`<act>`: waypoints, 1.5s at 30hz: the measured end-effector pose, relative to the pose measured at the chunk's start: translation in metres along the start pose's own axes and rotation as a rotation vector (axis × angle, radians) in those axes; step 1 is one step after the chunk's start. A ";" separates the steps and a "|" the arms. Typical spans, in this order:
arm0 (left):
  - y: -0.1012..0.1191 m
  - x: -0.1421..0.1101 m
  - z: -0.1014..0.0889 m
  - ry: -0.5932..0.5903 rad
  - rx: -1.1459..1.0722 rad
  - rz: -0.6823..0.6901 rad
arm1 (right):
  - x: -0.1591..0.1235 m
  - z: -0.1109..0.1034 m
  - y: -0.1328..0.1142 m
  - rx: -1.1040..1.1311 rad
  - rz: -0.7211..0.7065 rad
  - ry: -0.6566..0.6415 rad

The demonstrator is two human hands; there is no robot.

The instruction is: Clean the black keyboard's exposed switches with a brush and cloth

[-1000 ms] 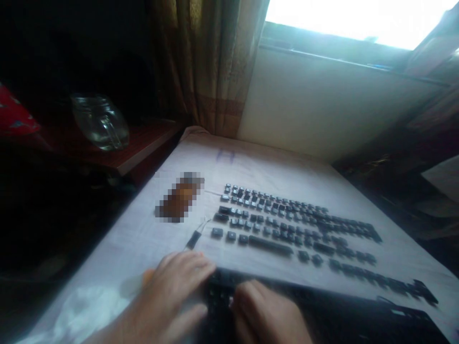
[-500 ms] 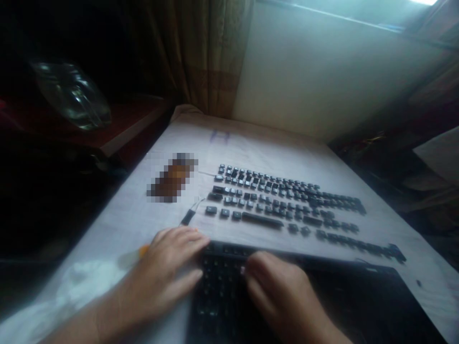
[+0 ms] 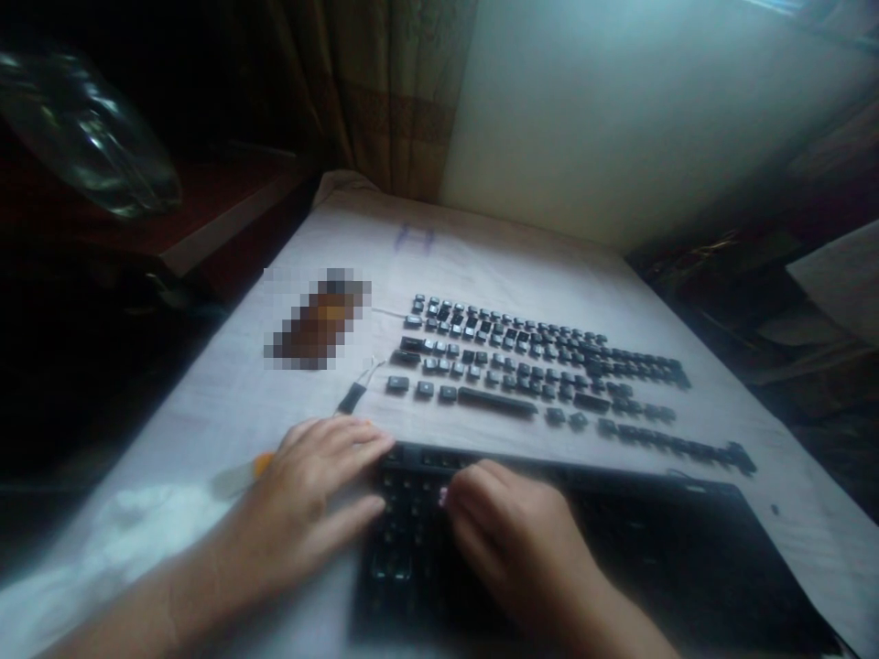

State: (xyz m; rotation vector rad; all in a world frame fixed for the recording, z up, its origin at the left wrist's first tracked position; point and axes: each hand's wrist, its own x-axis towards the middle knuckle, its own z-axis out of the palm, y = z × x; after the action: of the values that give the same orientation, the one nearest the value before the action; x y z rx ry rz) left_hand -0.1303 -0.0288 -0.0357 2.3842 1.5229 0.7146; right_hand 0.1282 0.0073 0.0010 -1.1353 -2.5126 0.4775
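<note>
A black keyboard base [image 3: 659, 549] with its keycaps off lies in front of me, rows of bare key seats at its left end. My left hand [image 3: 322, 476] is open, its stretched fingers resting at the base's left edge. Over the key seats my right hand [image 3: 515, 522] is closed, pinching something small; a pale pinkish bit shows at its fingertips, too blurred to name. Beyond the base, loose black keycaps [image 3: 473, 371] lie in rows on the pale cloth, among them a long space bar [image 3: 498, 402].
A crumpled white cloth [image 3: 137, 540] and an orange-tipped object [image 3: 262, 464] lie beside my left forearm. Farther back are a small black piece with a pale cord [image 3: 352, 398] and a pixelated brown object [image 3: 320, 320]. On a red-brown surface at left sits a clear container [image 3: 96, 137].
The view has shifted, so the things on the cloth appear slightly higher and farther left. Both hands stay at the keyboard base, the right one still pinched over the key seats.
</note>
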 end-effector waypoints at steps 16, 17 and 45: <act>-0.002 -0.002 0.001 0.011 0.076 0.012 | -0.025 -0.028 0.026 -0.058 0.060 0.001; -0.002 -0.002 0.001 0.014 0.086 0.016 | -0.026 -0.030 0.027 -0.063 0.060 0.000; -0.003 0.000 0.003 0.046 0.051 0.011 | -0.010 -0.011 0.015 0.078 0.093 0.011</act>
State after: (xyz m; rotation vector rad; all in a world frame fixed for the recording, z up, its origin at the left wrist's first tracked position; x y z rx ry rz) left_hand -0.1315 -0.0273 -0.0397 2.4307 1.5657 0.7466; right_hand 0.1490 0.0104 0.0022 -1.2257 -2.4176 0.5875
